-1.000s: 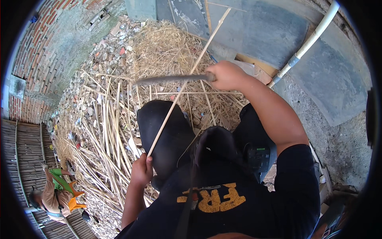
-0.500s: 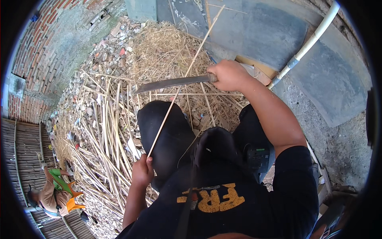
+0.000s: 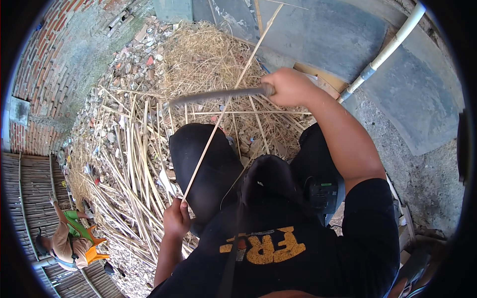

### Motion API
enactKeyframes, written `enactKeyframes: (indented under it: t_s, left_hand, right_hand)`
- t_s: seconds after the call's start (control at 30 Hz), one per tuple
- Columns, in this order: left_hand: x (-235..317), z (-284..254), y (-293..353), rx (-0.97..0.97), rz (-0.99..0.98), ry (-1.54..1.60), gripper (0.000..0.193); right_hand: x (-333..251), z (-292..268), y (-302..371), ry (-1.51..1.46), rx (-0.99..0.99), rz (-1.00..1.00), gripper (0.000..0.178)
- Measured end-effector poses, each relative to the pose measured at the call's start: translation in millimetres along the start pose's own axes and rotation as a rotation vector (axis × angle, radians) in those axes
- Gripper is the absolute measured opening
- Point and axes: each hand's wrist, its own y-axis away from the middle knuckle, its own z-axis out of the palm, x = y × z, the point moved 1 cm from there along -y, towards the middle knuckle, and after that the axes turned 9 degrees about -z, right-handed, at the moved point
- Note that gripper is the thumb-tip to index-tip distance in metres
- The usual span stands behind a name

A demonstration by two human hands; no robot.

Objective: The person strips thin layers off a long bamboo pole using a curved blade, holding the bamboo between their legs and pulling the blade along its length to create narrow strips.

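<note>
In the head view, the person's left hand (image 3: 176, 218) is closed around the lower end of a long, pale strip (image 3: 208, 141), gripping it just beside the bent left knee (image 3: 203, 159). The strip slants up and to the right, passing in front of the dark-clad knee, and its far end reaches up toward the grey sheets (image 3: 323, 30) along the upper edge. The right hand (image 3: 288, 88) is wrapped tightly about the handle of a long knife (image 3: 213, 96), whose dark, motion-blurred blade points left and crosses the strip beyond the knee; whether the blade touches the strip at the crossing cannot be told. Under the blade and above it lies a heap of straw-like shavings (image 3: 201, 59), spread over broken rubble (image 3: 144, 69). Left of the knee, a loose pile of similar pale strips (image 3: 136, 164) lies on the ground, most of them running lengthwise. A white pipe (image 3: 392, 52) slants in front of the sheets at upper right, and a brick wall (image 3: 39, 89) bends along the left rim. At lower left another person (image 3: 67, 246) sits on an orange chair (image 3: 94, 251) near a slatted wall (image 3: 35, 184).
</note>
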Motion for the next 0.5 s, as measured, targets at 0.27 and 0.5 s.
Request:
enactKeyframes:
  t_s: [0.27,0.5]
  left_hand:
    - [0,-4,5,0.007,-0.025,-0.036,0.029]
    - [-6,-5,5,0.031,-0.009,-0.086,0.029]
  right_hand:
    - [-21,-1,-3,0.017,-0.033,-0.072,0.011]
    - [31,-4,-11,-0.098,0.067,0.168,0.022]
